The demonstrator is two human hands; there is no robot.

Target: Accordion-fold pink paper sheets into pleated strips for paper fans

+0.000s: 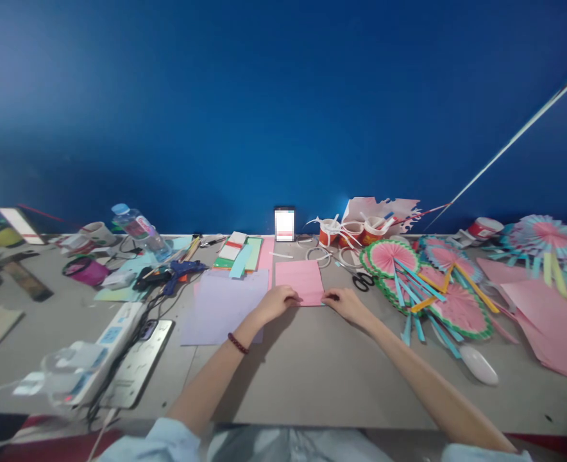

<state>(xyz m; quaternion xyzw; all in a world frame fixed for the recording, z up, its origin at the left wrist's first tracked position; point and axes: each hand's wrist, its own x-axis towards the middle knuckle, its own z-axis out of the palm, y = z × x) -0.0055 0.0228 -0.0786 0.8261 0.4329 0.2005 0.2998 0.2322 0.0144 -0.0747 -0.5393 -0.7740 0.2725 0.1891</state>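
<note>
Just beyond the left grip [278, 304] and right grip [347, 305], both pinched nearly closed on its near edge, the pink paper [299, 280] lies flat on the counter [322, 375], held, I'd guess, to steady it.

This looks like a papercraft workshop, or at least a craft corner; which kind of building it is in, I cannot tell. A long grey bench [341, 378] runs along a plain blue wall [283, 115]. On it lie a pink sheet [299, 279], a lavender sheet [226, 314], scissors [362, 281] and what looks like a blue glue gun [180, 273]. Pleated paper rosettes [392, 256] with ribbon-like strips pile up at right, paper cups [329, 234] hold white strips, and a power strip [113, 335] carries plugs.
</note>
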